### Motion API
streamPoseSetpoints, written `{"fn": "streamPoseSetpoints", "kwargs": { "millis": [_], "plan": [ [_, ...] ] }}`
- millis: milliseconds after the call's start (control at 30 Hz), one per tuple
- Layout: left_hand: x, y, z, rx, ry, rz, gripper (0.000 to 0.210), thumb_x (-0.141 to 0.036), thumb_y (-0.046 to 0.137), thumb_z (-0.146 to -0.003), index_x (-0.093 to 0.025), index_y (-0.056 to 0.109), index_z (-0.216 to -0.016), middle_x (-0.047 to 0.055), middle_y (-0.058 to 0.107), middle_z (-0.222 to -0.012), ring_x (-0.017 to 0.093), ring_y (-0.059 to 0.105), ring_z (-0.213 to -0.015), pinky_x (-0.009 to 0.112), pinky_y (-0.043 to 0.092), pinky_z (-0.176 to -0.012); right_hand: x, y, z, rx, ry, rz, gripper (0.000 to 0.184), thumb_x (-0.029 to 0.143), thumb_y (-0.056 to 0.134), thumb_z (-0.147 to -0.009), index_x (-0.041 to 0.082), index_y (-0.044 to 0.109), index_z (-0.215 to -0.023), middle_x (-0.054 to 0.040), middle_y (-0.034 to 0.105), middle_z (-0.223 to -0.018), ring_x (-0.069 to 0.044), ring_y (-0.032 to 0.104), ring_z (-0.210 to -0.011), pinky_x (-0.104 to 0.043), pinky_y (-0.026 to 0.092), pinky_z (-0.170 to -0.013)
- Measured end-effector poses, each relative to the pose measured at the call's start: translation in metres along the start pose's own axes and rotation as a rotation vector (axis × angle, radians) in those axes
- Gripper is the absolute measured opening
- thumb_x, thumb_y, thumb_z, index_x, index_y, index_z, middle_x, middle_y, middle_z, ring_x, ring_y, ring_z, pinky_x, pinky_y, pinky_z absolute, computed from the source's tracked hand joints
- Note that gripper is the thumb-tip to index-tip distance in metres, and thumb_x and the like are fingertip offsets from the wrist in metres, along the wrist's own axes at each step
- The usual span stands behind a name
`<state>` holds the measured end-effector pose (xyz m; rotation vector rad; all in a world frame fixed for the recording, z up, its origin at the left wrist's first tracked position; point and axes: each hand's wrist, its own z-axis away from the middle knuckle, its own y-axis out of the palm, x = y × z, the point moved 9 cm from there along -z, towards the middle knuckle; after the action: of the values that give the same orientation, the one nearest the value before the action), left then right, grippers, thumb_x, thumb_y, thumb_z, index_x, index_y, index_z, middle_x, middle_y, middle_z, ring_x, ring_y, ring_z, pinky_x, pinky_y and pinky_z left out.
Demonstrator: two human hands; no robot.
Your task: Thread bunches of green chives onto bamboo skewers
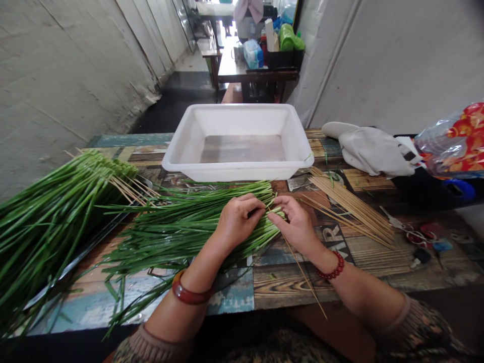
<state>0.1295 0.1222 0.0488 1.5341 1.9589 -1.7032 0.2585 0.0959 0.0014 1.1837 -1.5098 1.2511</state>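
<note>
A loose pile of green chives (177, 227) lies across the table with its cut ends toward the middle. My left hand (238, 219) rests on those ends and pinches a few stalks. My right hand (297, 224) meets it fingertip to fingertip and holds a thin bamboo skewer (304, 280) that slants down toward the table's near edge. A bundle of bare bamboo skewers (353, 206) lies just right of my right hand. At the far left, chives threaded on skewers (56, 212) are heaped on a metal tray.
A white plastic tub (177, 151) stands behind the chives. A white cloth (372, 148), a plastic bag (454, 138) and keys (425, 242) lie at the right. A wall runs along the left; a cluttered table (260, 73) stands beyond.
</note>
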Motion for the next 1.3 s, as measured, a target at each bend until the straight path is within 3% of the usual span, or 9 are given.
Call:
{"fn": "streamPoseSetpoints", "kwargs": {
  "millis": [133,433,633,733,833,1000,1100,1300],
  "plan": [
    [0.001,-0.002,0.0,-0.013,-0.019,0.018,0.012,-0.015,0.059,-0.085,-0.018,0.07,-0.084,0.003,0.066,-0.076,0.013,0.06,-0.069,0.024,0.045,-0.064,-0.002,0.003,0.001,0.029,0.002,-0.011,0.048,0.029,0.062,-0.084,0.023,0.049,-0.129,-0.0038,0.067,-0.095,-0.017,0.065,-0.081,-0.03,0.052,-0.075],
    [0.003,-0.002,0.001,-0.026,-0.033,0.013,0.013,-0.014,0.057,-0.085,-0.017,0.07,-0.082,0.003,0.066,-0.077,0.013,0.06,-0.07,0.023,0.045,-0.065,0.0,0.001,0.0,0.025,-0.024,0.03,0.027,0.029,0.062,-0.083,0.021,0.059,-0.108,-0.0049,0.068,-0.101,-0.018,0.063,-0.087,-0.031,0.05,-0.08],
    [-0.008,0.004,0.0,0.107,0.022,0.046,0.015,-0.014,0.057,-0.085,-0.017,0.07,-0.077,0.003,0.066,-0.073,0.013,0.061,-0.068,0.023,0.045,-0.063,-0.005,0.0,-0.001,0.018,0.006,0.109,0.017,0.032,0.062,-0.081,0.02,0.059,-0.093,-0.0019,0.065,-0.082,-0.016,0.06,-0.072,-0.026,0.047,-0.065],
    [-0.001,-0.007,-0.001,0.016,-0.022,0.036,0.015,-0.015,0.055,-0.087,-0.017,0.069,-0.082,0.004,0.068,-0.077,0.014,0.062,-0.072,0.024,0.046,-0.067,-0.007,0.0,-0.002,0.03,0.01,0.099,0.017,0.033,0.062,-0.081,0.02,0.059,-0.092,-0.0026,0.065,-0.084,-0.016,0.06,-0.075,-0.027,0.047,-0.066],
    [0.012,-0.02,0.0,-0.118,-0.085,-0.05,0.015,-0.016,0.053,-0.089,-0.017,0.068,-0.089,0.004,0.067,-0.082,0.015,0.062,-0.076,0.025,0.047,-0.069,-0.009,0.003,-0.001,0.059,0.023,0.094,0.017,0.033,0.063,-0.081,0.02,0.059,-0.091,-0.0025,0.064,-0.084,-0.016,0.06,-0.075,-0.028,0.048,-0.068],
    [0.021,-0.011,0.0,-0.048,-0.069,-0.246,0.013,-0.015,0.055,-0.087,-0.016,0.068,-0.089,0.006,0.065,-0.087,0.017,0.06,-0.079,0.028,0.048,-0.071,-0.011,0.002,0.0,0.04,0.038,0.078,0.022,0.033,0.063,-0.08,0.02,0.06,-0.098,-0.0045,0.068,-0.094,-0.017,0.062,-0.082,-0.031,0.05,-0.078],
    [0.019,-0.013,-0.002,-0.082,-0.043,-0.378,0.015,-0.015,0.055,-0.087,-0.015,0.069,-0.093,0.009,0.064,-0.092,0.02,0.058,-0.085,0.033,0.048,-0.078,-0.007,0.003,0.0,0.046,0.019,0.077,0.025,0.032,0.062,-0.081,0.021,0.062,-0.104,-0.0059,0.069,-0.103,-0.019,0.063,-0.093,-0.033,0.048,-0.086],
    [0.017,-0.009,-0.006,-0.024,-0.02,-0.547,0.017,-0.019,0.056,-0.087,-0.018,0.071,-0.095,0.009,0.062,-0.095,0.023,0.053,-0.088,0.036,0.046,-0.08,-0.004,0.004,-0.001,0.052,0.02,0.121,0.024,0.03,0.06,-0.082,0.02,0.064,-0.103,-0.0059,0.07,-0.1,-0.019,0.064,-0.088,-0.033,0.048,-0.082]
  ]
}}
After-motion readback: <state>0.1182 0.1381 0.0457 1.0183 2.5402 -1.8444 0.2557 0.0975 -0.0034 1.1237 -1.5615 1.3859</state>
